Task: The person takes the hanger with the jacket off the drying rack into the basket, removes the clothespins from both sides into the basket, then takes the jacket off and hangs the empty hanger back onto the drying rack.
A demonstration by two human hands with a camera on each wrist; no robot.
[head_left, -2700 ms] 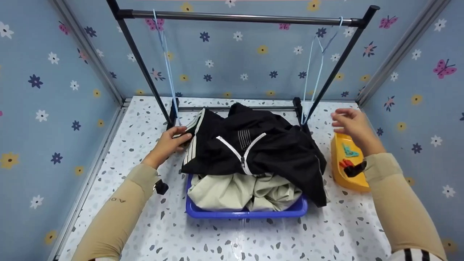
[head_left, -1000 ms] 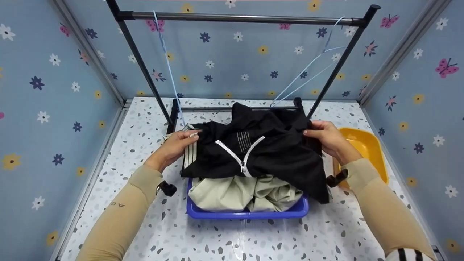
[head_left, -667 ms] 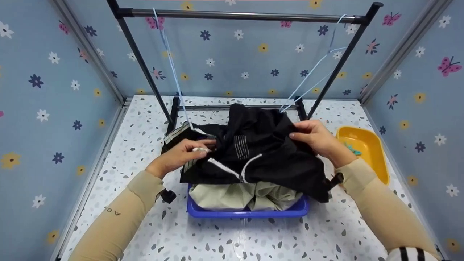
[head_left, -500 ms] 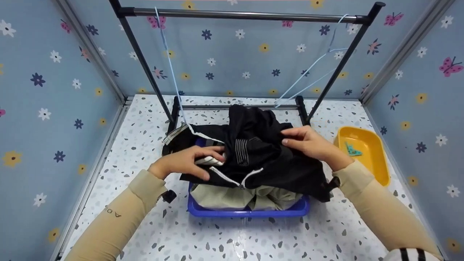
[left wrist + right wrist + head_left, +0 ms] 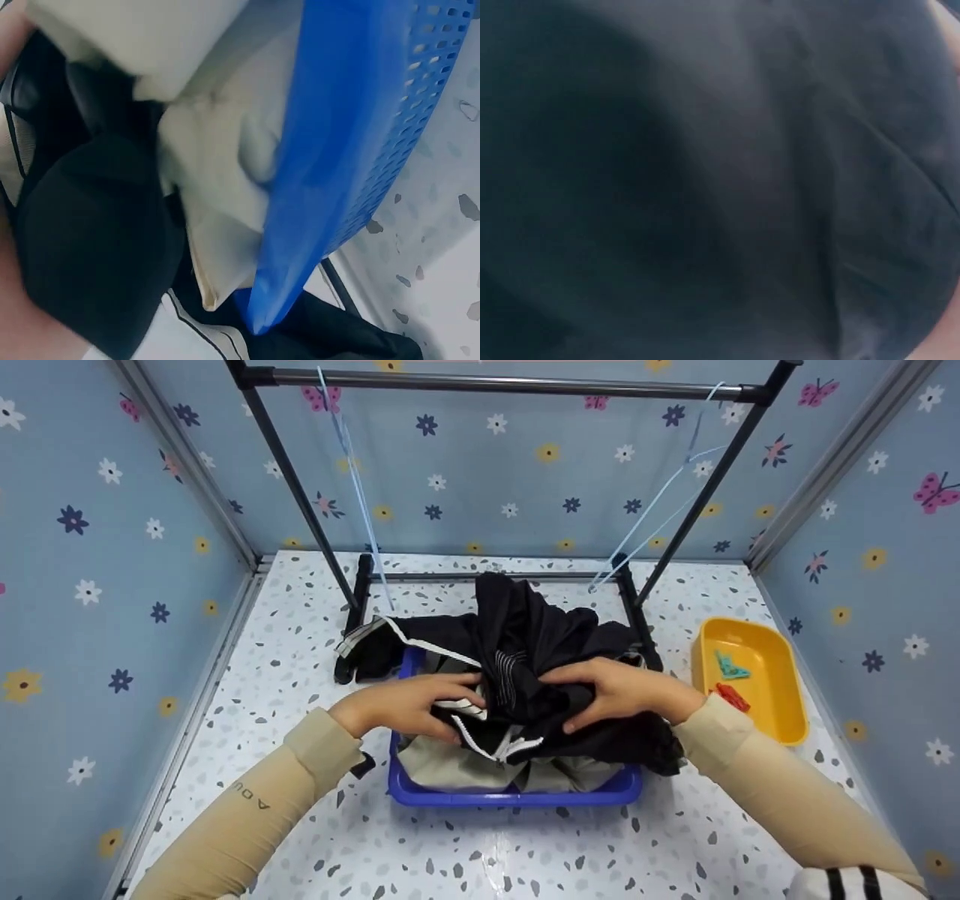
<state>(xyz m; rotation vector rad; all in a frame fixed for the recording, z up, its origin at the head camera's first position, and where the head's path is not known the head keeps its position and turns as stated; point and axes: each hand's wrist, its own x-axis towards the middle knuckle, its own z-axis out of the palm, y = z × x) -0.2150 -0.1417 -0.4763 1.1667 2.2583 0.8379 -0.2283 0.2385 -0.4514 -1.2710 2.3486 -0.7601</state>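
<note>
A black jacket [image 5: 544,634] with a white zipper and striped trim is bunched over a blue basket [image 5: 517,799]. My left hand [image 5: 412,701] grips its striped left part between thumb and fingers. On the other side, my right hand [image 5: 619,690] holds a gathered fold of the same jacket, thumb toward me. Beige cloth [image 5: 450,765] lies under the jacket in the basket. In the left wrist view the black fabric [image 5: 97,225] bulges beside the beige cloth and the basket's perforated wall [image 5: 397,127]. Dark jacket fabric [image 5: 705,187] fills the right wrist view, blurred.
A black clothes rack [image 5: 510,384] stands behind the basket, with light blue hangers [image 5: 352,472] at its left end and right end. A yellow tray [image 5: 780,690] at right holds teal clips [image 5: 729,666] and red clips [image 5: 731,697]. Patterned walls enclose the table.
The right hand has come from above the yellow tray onto the jacket. Both hands have moved inward, bunching the jacket toward the middle. The right hanger has swung left, and the yellow tray has shifted.
</note>
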